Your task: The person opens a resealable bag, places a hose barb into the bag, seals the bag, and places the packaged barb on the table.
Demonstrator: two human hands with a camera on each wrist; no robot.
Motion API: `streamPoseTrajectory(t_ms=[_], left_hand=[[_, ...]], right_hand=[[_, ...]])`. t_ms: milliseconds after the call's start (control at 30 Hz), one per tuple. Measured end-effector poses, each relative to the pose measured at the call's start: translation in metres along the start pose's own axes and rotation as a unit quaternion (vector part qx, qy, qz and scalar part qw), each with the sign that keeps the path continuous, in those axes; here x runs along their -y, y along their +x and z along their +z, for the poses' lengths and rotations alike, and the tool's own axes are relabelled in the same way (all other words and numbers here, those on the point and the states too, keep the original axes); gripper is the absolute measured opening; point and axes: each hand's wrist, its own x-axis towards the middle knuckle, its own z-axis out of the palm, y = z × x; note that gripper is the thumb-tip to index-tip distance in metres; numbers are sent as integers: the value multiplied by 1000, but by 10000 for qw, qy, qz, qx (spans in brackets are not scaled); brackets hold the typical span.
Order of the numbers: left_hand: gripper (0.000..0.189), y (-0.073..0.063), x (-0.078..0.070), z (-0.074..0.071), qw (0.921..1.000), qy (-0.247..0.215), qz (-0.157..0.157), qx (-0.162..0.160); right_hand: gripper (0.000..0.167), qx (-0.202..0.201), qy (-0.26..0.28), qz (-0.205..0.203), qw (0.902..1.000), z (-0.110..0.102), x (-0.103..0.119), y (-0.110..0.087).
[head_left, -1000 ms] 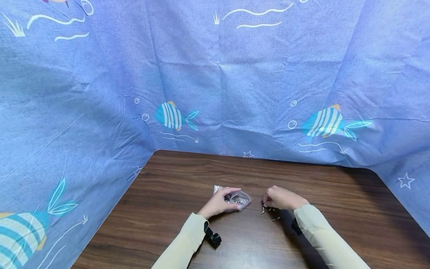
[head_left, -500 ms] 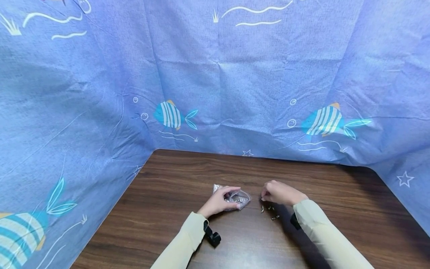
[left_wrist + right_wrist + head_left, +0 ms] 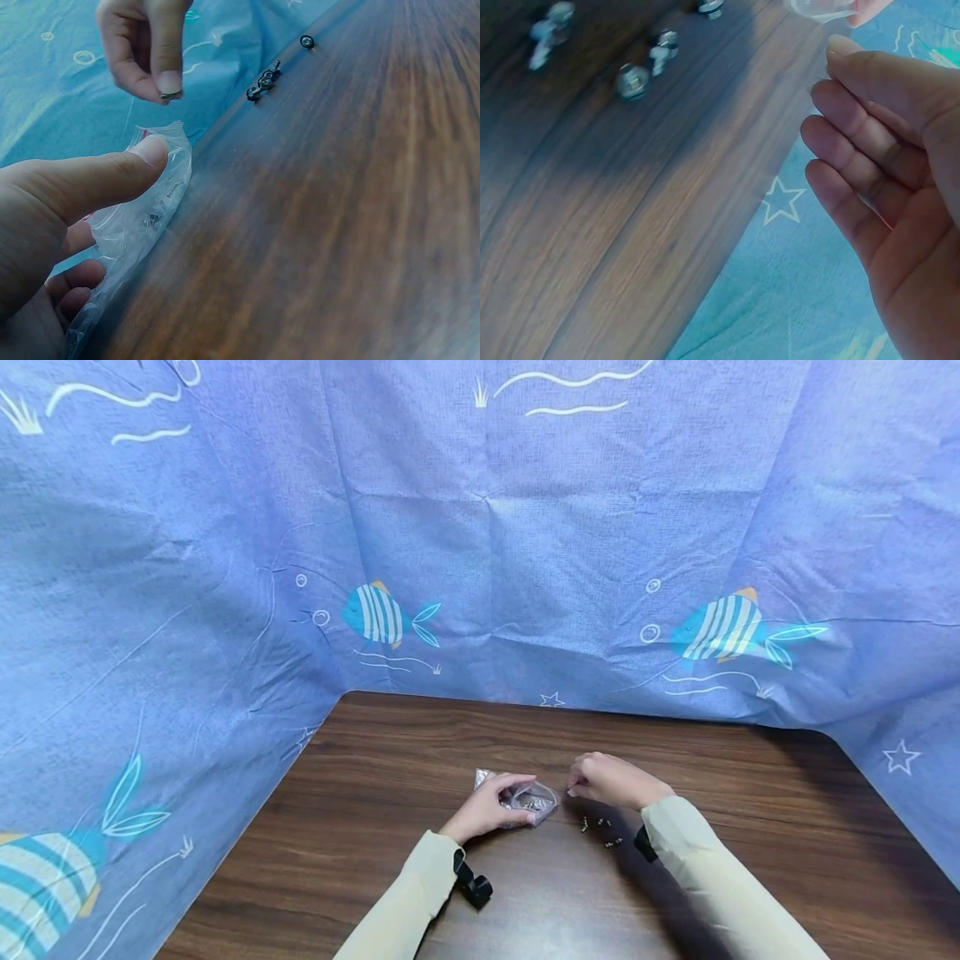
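My left hand point(image 3: 483, 808) holds a small clear zip bag point(image 3: 161, 184), thumb on one side of its mouth and fingers on the other, so the mouth gapes to the right. A few small metal pieces show inside. My right hand point(image 3: 611, 779) is just right of the bag's mouth, above the table. Between its thumb and index fingertip it pinches a small metal screw point(image 3: 171, 95), mostly hidden by the fingers. Several more screws point(image 3: 613, 842) lie loose on the table, below and right of the bag; they look larger in the right wrist view point(image 3: 632, 81).
The dark wood-grain table point(image 3: 420, 735) carries these things. A blue cloth point(image 3: 555, 568) with fish patterns hangs behind it and along the left side. Black wrist straps point(image 3: 474, 889) sit below both hands.
My right hand has lifted off the loose screws and moved left and slightly away, towards the bag's mouth, with a screw pinched. The left hand and bag have stayed in place.
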Motion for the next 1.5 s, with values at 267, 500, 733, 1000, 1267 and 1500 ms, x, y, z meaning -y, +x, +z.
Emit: streamPoseTrajectory(t_ms=[267,500,733,1000,1267,1500], left_hand=[[59,1,0,0,10000,17,27,11],[59,0,-2,0,9999,-89,-24,74],[59,-1,-3,-1,9999,-98,-53,60],[59,-2,-5,-2,10000,-75,45,18],[58,-3,-6,-2,9999,-129,18,37],[58,-3,-6,-2,9999,-138,20,36]], right_hand=[[8,-85,-59,-142,9998,0,8,15],[8,-64,-19,-127,9999,2,13,23],[7,-44,101,-106,9999,2,19,28],[4,73,152,8,9999,6,21,31],[4,-37,84,-191,9998,9,19,31],[5,25,104,-74,9999,8,21,31]])
